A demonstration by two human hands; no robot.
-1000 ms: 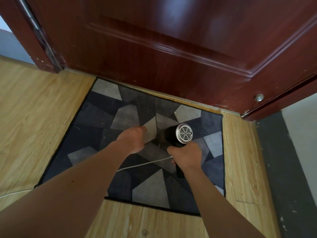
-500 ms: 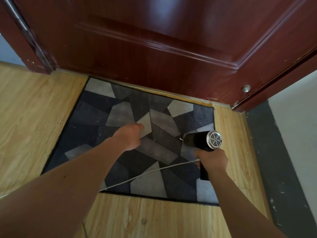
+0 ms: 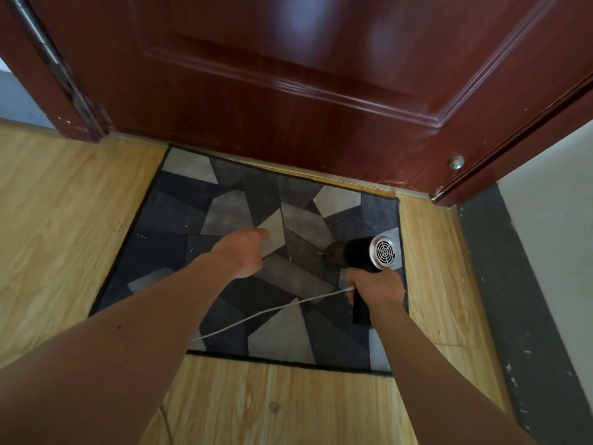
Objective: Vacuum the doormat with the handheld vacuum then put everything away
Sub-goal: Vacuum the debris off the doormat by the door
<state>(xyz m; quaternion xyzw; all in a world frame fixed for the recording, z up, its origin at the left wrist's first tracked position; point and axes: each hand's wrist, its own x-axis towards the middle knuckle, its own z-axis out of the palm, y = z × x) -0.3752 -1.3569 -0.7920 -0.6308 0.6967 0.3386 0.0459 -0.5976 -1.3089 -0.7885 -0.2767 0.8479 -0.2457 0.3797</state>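
Observation:
A doormat (image 3: pixel 179 216) with grey, black and navy geometric patches lies on the wood floor against the door. Pale specks dot its middle. My right hand (image 3: pixel 377 289) grips the handle of a black handheld vacuum (image 3: pixel 356 253) with a silver round grille at its rear; its nozzle points left, low over the mat's right side. A white cord (image 3: pixel 263 313) runs from the handle leftward under my left arm. My left hand (image 3: pixel 242 252) rests palm down on the mat's centre, fingers together, holding nothing.
A dark red wooden door (image 3: pixel 288 91) with its frame stands directly behind the mat. A metal doorstop (image 3: pixel 456 162) sits low at the door's right. A grey wall with a dark baseboard (image 3: pixel 500 284) borders the right side. Light wood flooring (image 3: pixel 57 203) surrounds the mat.
My right hand has carried the vacuum from the mat's centre to its right edge, turning the nozzle to the left. My left hand has stayed pressed on the mat.

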